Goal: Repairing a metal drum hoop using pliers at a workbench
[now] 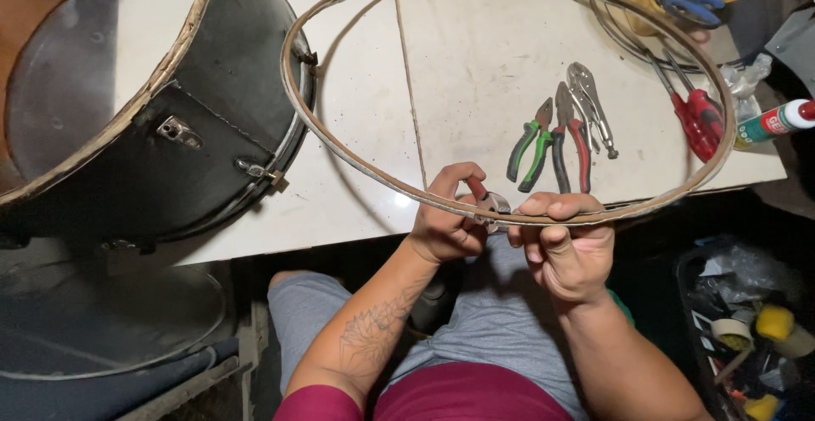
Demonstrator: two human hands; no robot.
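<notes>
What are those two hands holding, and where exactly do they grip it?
Both the left hand and right hand grip the large metal hoop at its near edge, close together.

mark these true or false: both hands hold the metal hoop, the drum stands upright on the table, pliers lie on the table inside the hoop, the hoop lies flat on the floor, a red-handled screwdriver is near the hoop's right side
1. Both hands hold the metal hoop. True: the left hand and right hand grip its near edge.
2. The drum stands upright on the table. False: it lies tipped on its side on the table.
3. Pliers lie on the table inside the hoop. True.
4. The hoop lies flat on the floor. False: it is held up over the table.
5. A red-handled screwdriver is near the hoop's right side. True.
</notes>
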